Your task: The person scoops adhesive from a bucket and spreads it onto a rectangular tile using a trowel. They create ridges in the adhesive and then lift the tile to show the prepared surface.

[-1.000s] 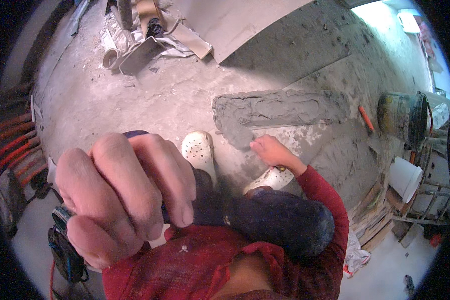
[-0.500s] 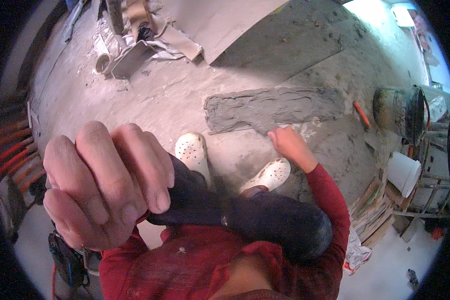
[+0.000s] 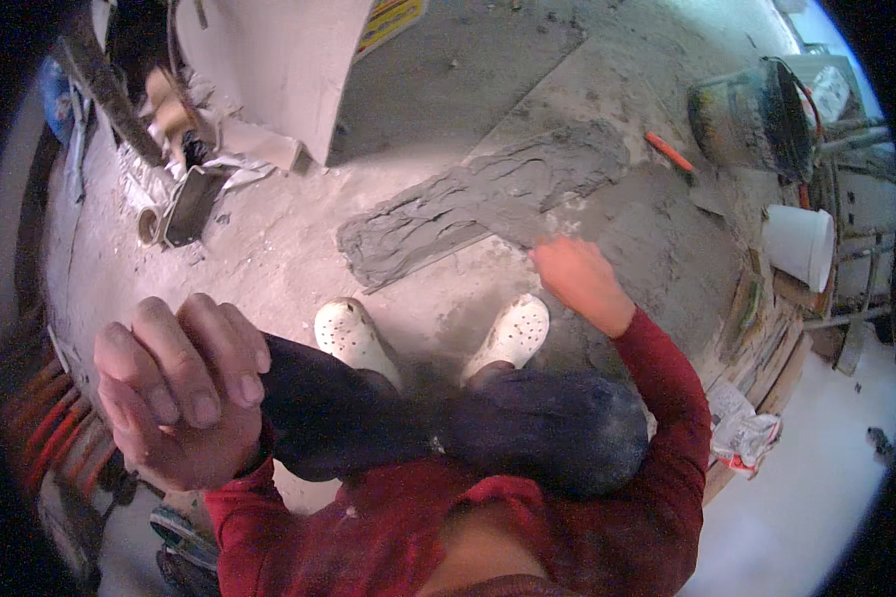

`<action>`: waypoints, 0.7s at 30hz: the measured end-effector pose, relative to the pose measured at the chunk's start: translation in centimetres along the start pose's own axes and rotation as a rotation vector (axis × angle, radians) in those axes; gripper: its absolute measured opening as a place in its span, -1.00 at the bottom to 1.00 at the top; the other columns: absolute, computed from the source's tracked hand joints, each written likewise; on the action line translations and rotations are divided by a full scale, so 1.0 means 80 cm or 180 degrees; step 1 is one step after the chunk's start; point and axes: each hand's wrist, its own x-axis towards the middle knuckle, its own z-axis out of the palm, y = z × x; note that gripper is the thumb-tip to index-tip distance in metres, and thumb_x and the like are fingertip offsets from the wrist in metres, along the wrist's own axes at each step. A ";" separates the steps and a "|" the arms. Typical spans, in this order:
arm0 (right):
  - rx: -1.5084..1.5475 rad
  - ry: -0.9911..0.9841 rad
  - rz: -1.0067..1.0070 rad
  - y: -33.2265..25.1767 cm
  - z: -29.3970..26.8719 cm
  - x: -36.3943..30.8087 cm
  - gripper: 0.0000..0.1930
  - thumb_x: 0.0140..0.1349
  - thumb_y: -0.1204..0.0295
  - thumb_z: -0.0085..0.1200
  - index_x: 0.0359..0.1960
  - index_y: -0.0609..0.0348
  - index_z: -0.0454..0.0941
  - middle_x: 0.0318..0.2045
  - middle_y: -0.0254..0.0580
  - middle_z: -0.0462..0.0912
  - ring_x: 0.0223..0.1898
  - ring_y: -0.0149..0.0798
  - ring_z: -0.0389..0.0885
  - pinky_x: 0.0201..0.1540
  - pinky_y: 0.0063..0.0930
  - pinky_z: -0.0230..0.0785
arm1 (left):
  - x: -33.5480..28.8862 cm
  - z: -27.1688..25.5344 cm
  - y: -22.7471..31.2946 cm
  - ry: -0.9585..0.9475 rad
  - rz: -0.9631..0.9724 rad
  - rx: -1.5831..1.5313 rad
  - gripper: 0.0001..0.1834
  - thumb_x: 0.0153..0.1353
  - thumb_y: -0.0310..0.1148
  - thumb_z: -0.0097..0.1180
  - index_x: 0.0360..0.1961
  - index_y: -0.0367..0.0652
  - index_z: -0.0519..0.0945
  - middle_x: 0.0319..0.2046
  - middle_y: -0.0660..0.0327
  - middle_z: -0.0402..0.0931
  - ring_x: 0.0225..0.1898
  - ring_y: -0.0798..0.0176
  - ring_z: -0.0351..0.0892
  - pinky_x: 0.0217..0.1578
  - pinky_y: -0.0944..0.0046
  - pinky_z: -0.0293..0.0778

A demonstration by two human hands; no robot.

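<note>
A long strip of wet grey mortar (image 3: 418, 224) lies spread over a narrow slab on the floor, ahead of my white clogs (image 3: 353, 338). At its near right edge my right hand (image 3: 579, 277) is closed round a trowel (image 3: 511, 227). The handle is hidden in my fist, and the grey blade rests against the mortar, hard to tell from it. My left hand (image 3: 179, 388) is raised close by on the left, above my knee. Its fingers are curled in toward the palm, and nothing shows in them.
An orange-handled tool (image 3: 669, 151) lies right of the mortar. Beyond it stand a dirty black bucket (image 3: 752, 119) and a white bucket (image 3: 798, 246). Scraps and a pipe piece (image 3: 149, 226) litter the far left. A large pale sheet (image 3: 269, 70) stands at the back.
My view has turned, so the mortar strip sits more slanted and further left. My left hand has drawn lower and away from the camera. The right hand stays at the mortar's near edge.
</note>
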 end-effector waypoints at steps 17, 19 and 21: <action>0.0302 0.0672 0.0915 0.125 -0.022 -0.060 -0.70 0.43 0.22 -0.05 -0.27 0.18 0.63 -0.40 0.10 0.69 -0.33 0.17 0.70 -0.26 0.11 0.55 | 0.026 0.019 -0.032 -0.0038 -0.0295 -0.0260 -0.65 0.53 -0.15 -0.18 -0.46 0.02 0.29 -0.57 0.32 0.32 -0.59 0.28 0.35 -0.45 0.20 0.37; 0.0476 0.0896 0.0767 0.143 -0.001 -0.064 -0.65 0.46 0.16 -0.09 -0.24 0.18 0.60 -0.40 0.10 0.68 -0.31 0.20 0.68 -0.25 0.10 0.53 | 0.030 0.023 -0.035 -0.0010 -0.0434 -0.0299 -0.65 0.52 -0.13 -0.17 -0.46 0.02 0.29 -0.56 0.31 0.32 -0.59 0.28 0.35 -0.44 0.20 0.37; 0.0464 0.0963 0.0205 0.154 0.026 -0.057 -0.61 0.49 0.12 -0.15 -0.26 0.20 0.55 -0.38 0.12 0.67 -0.27 0.25 0.65 -0.21 0.08 0.49 | 0.031 0.039 -0.027 0.0203 -0.0473 -0.0480 -0.64 0.53 -0.12 -0.17 -0.45 0.01 0.29 -0.55 0.31 0.34 -0.59 0.28 0.37 -0.45 0.19 0.39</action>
